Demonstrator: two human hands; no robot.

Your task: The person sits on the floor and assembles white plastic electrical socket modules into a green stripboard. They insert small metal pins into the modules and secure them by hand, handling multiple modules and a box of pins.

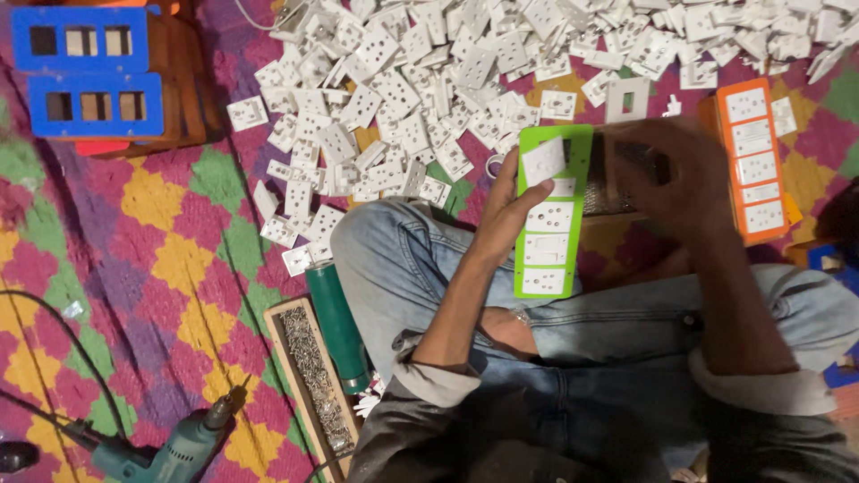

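Patterned rug (179,233): white socket pile (429,80) beyond green plate (548,224), left hand (510,210).

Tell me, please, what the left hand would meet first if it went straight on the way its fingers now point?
Probably the big pile of white socket parts beyond the green switch plate that the left hand holds; depth is hard to judge from above.

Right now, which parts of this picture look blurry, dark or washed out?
In the head view, the right hand is smeared by motion blur, while the left hand on the green plate stays fairly sharp; the pile of white sockets is brightly lit, nearly washed out; the bottom edge around the drill falls into dim shadow.
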